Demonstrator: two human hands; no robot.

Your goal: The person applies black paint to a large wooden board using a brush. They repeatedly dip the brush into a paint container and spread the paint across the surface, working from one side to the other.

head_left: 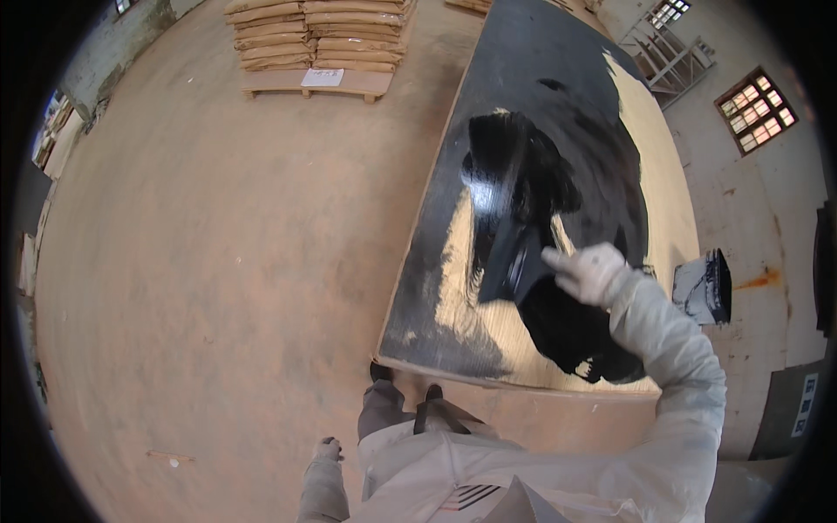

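Note:
My right hand point(591, 272), in a pale glove, is closed on a dark, flat, broad-edged scraper point(514, 266), its handle mostly hidden by my fingers. The scraper rests on a big panel point(397, 336) smeared with glossy black coating point(514, 144). Bare yellowish wood point(667, 187) shows along the panel's right side, with more patches at its near end. Down by my side, away from the panel, hangs my left hand point(329, 449); its gloved fingers look curled, and nothing shows in them.
A black-stained bucket point(702, 288) stands at the panel's right edge. Stacked brown paper sacks point(316, 35) sit on a wooden pallet point(349, 83) at the far left of the panel. Beyond the far right corner is a metal frame point(667, 57), near a wall with a window point(756, 111).

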